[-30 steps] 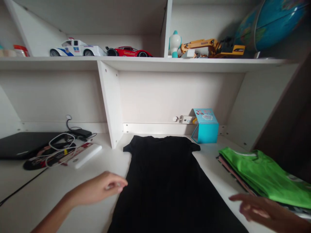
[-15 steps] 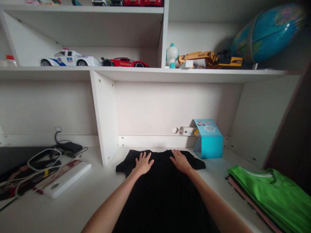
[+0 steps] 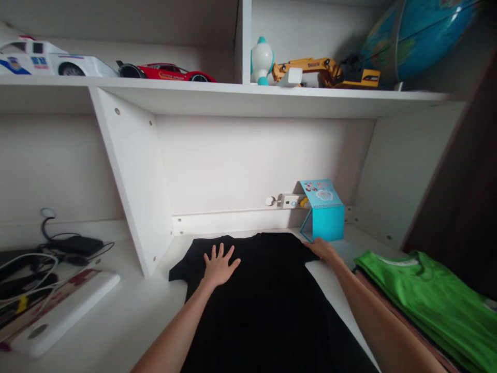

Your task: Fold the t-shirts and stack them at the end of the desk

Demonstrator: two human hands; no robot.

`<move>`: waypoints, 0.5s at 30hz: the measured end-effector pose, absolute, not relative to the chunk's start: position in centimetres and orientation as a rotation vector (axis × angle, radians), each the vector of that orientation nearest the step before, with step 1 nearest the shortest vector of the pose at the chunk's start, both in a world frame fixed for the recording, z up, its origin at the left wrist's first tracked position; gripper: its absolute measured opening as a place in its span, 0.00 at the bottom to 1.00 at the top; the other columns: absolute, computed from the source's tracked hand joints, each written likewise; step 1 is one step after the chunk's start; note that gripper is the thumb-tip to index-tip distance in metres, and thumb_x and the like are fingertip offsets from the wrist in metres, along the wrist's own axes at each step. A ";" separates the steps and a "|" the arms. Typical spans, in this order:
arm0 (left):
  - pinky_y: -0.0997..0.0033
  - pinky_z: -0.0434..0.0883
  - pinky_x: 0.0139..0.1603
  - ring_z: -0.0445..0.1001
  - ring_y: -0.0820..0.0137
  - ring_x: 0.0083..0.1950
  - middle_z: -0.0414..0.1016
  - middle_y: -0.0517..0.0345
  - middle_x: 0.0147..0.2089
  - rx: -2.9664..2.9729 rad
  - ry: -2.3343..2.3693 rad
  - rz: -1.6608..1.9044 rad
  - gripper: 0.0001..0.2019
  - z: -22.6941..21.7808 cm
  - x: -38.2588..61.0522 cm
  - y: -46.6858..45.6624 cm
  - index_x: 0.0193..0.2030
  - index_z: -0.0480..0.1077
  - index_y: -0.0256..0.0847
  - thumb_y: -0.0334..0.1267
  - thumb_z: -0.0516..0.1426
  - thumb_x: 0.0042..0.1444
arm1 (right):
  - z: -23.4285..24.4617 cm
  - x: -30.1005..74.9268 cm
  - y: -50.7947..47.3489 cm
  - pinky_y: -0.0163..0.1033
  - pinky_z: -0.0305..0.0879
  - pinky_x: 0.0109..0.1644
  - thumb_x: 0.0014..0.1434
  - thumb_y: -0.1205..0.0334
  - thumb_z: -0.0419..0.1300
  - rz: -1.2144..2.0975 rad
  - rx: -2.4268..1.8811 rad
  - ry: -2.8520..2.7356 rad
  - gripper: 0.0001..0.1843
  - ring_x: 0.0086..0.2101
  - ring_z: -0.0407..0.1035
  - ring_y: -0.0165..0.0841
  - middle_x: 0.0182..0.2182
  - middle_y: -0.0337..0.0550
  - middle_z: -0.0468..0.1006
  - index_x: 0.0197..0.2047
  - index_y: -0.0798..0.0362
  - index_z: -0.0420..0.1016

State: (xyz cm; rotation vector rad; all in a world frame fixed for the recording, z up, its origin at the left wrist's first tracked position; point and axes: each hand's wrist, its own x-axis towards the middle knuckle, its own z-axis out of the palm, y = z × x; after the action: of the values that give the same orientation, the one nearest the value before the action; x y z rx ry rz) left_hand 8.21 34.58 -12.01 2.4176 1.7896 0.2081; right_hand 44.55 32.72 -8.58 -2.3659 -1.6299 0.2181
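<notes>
A black T-shirt [image 3: 267, 300] lies spread flat on the white desk [image 3: 128, 316], neck end toward the back wall. My left hand [image 3: 219, 265] rests on its upper left part, palm down with fingers spread. My right hand [image 3: 324, 249] is at the shirt's right sleeve, just in front of a blue box [image 3: 324, 220]. Its fingers are drawn together on the sleeve's edge.
Folded clothes topped by a green shirt [image 3: 423, 295] are stacked at the right. A white flat device [image 3: 58, 311] and cables [image 3: 23, 269] lie at the left, past a slanted white divider [image 3: 132, 176]. The shelf above carries toy cars [image 3: 163, 72], an excavator [image 3: 322, 72] and a globe [image 3: 423, 36].
My hands reached from the near edge to the shirt's neck end. Since then, the right hand has slid out to the right sleeve; the left stays flat. The view has shifted right.
</notes>
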 end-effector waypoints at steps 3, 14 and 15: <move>0.36 0.39 0.57 0.33 0.46 0.66 0.38 0.52 0.68 2.424 1.772 0.220 0.35 -12.1 8.1 34.6 0.65 0.43 0.54 0.65 0.33 0.53 | -7.7 42.4 32.2 0.43 0.66 0.41 0.60 0.55 0.53 0.137 -2.207 -1.774 0.15 0.38 0.67 0.32 0.42 0.43 0.70 0.46 0.56 0.67; 0.36 0.40 0.56 0.36 0.45 0.66 0.41 0.50 0.67 2.459 1.805 0.275 0.35 -12.8 8.1 35.0 0.64 0.46 0.53 0.65 0.33 0.53 | -8.0 30.1 22.5 0.36 0.58 0.43 0.59 0.65 0.47 -0.114 -1.282 -2.553 0.08 0.38 0.63 0.31 0.36 0.40 0.70 0.35 0.50 0.67; 0.36 0.40 0.57 0.35 0.45 0.66 0.41 0.50 0.67 2.455 1.800 0.274 0.35 -12.9 8.1 35.0 0.64 0.45 0.53 0.65 0.33 0.53 | -7.9 30.4 22.7 0.37 0.58 0.44 0.60 0.64 0.47 -0.165 -1.370 -2.476 0.08 0.40 0.62 0.34 0.38 0.43 0.69 0.38 0.51 0.67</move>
State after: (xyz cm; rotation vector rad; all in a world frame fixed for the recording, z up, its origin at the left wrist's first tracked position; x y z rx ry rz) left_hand 8.10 35.04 -12.87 2.4545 1.8000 0.2741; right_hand 30.41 22.67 -7.87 -1.3700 -2.4761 -0.1645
